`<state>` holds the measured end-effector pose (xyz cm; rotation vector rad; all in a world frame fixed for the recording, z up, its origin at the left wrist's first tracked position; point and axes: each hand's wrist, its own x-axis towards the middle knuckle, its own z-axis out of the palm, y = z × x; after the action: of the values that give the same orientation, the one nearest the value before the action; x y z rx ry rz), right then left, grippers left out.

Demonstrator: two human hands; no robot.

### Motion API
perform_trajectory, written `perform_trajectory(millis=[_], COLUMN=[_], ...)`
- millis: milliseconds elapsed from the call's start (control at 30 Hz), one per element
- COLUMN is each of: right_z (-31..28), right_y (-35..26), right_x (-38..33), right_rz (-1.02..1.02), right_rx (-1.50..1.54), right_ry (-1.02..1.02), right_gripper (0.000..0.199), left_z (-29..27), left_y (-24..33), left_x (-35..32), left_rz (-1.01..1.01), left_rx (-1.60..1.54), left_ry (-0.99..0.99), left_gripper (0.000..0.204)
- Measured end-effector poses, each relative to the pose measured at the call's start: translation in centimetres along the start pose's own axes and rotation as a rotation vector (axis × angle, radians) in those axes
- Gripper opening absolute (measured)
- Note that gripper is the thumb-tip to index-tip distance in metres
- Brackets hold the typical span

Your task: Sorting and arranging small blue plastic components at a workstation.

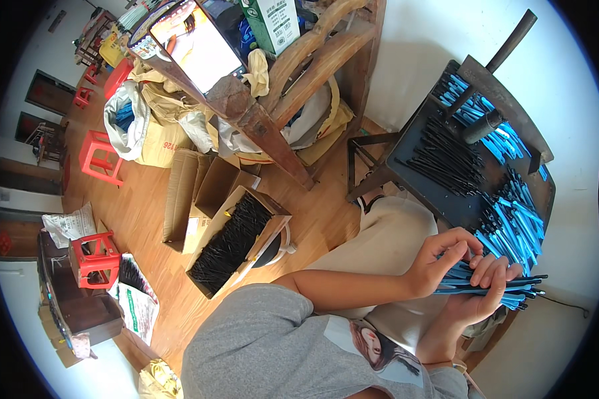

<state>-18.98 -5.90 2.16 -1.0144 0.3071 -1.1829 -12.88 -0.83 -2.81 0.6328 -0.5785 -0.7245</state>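
Note:
Cradled in my right hand (484,294) is a bundle of slim blue-and-black sticks (455,279), its dark tips poking out past the fingers on the right. My left hand (440,258) is just beside the bundle, thumb and fingers curled together; what they pinch, if anything, is hidden. Beyond my hands, a loose pile of blue sticks (516,226) covers the near right part of a dark metal work surface (449,207). Farther back on it are a heap of black sticks (447,159) and more blue sticks (509,143).
A metal post with a handle (512,41) rises over the work surface. On the floor to the left stand a carton of black sticks (273,207) and an open cardboard box (180,193). A lit tablet (196,43) leans against wooden furniture (263,126). Red stools (100,156) stand farther left.

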Motion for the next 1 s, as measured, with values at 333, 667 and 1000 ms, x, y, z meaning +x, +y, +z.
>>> perform_trajectory(millis=[333, 667, 1000], right_z=[0.04, -0.07, -0.39], right_y=[0.07, 0.02, 0.08], right_x=[-0.12, -0.05, 0.06], right_rz=[-0.001, 0.019, 0.024], right_rx=[-0.001, 0.002, -0.002], right_ry=[0.001, 0.008, -0.004], right_gripper=[0.015, 0.016, 0.015], left_z=[0.00, -0.03, 0.00], left_y=[-0.05, -0.23, -0.33], left_x=[-0.15, -0.16, -0.15], left_rz=[0.002, -0.005, 0.006], left_rx=[0.011, -0.002, 0.011], left_ry=[0.009, 0.009, 0.015], left_gripper=[0.032, 0.032, 0.030])
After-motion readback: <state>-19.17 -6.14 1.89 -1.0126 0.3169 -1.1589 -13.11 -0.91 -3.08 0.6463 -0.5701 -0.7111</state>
